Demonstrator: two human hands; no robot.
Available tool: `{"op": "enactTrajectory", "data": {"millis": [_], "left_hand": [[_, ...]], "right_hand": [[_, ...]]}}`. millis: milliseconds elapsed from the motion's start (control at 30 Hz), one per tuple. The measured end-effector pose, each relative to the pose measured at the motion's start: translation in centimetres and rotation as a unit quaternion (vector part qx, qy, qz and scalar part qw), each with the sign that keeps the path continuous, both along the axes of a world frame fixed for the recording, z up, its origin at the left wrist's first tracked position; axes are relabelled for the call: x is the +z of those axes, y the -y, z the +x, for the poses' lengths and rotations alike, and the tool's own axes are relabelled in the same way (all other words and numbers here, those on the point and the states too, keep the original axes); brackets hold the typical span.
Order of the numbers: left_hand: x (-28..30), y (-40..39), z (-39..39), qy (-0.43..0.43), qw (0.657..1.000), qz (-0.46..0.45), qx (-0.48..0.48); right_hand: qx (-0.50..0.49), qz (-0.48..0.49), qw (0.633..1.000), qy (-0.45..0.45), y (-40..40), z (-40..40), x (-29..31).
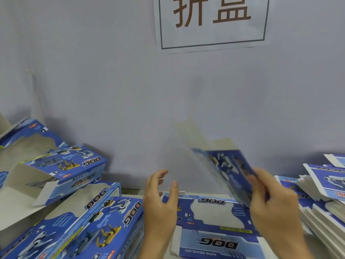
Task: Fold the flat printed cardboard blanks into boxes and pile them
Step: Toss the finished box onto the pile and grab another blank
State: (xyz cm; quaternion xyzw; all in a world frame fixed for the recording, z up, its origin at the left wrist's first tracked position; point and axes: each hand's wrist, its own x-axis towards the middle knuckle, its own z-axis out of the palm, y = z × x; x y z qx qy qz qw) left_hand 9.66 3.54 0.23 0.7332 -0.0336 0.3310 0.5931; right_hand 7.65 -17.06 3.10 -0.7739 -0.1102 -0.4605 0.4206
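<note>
Her right hand pinches a thin, floppy blue cardboard blank by its near edge, lifted mid-table; left hand spread, empty. Best supported along creases.

Raised blank: motion-blurred in your right hand; its print is unreadable.
Folded boxes: cut off at your near-left edge.
Flat stack: runs off right.

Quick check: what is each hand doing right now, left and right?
Left hand: open, fingers spread, holding nothing.
Right hand: fingers grip a blurred cardboard blank, lifted off the table.
</note>
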Motion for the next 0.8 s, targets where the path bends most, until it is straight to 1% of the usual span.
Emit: {"op": "enactTrajectory", "data": {"millis": [100, 167, 233, 267, 333, 400, 433, 567, 800], "left_hand": [[0.8, 0.2, -0.1, -0.017, 0.997, -0.048, -0.051], [1.7, 0.3, -0.4, -0.011, 0.996, -0.066, -0.064], [2.7, 0.3, -0.9, -0.004, 0.992, -0.083, -0.091], [3.2, 0.4, -1.1, 0.000, 0.990, -0.089, -0.111], [4.0, 0.6, -1.6, 0.012, 0.988, -0.087, -0.129], [4.3, 0.9, -1.9, 0.031, 0.991, -0.068, -0.114], [4.4, 1.1, -2.0, 0.033, 0.992, -0.050, -0.107], [4.4, 1.6, -2.3, 0.020, 0.997, 0.013, -0.074], [4.1, 1.9, -2.1, -0.003, 0.998, 0.066, -0.024]], "right_hand": [[0.016, 0.136, 0.989, 0.054, 0.2, -0.9, 2.1], [0.052, 0.229, 0.970, 0.060, 0.2, -1.3, 3.2], [0.087, 0.297, 0.951, 0.009, -0.1, -1.3, 3.2], [0.102, 0.311, 0.945, -0.026, -0.3, -1.3, 3.0], [0.151, 0.307, 0.936, -0.084, -1.0, -1.2, 2.5], [0.220, 0.279, 0.928, -0.111, -1.8, -1.2, 2.1], [0.234, 0.257, 0.931, -0.117, -2.0, -1.2, 2.0], [0.194, 0.186, 0.958, -0.098, -2.8, -1.2, 1.6], [0.143, 0.154, 0.975, -0.073, -3.3, -1.0, 1.6]]}}
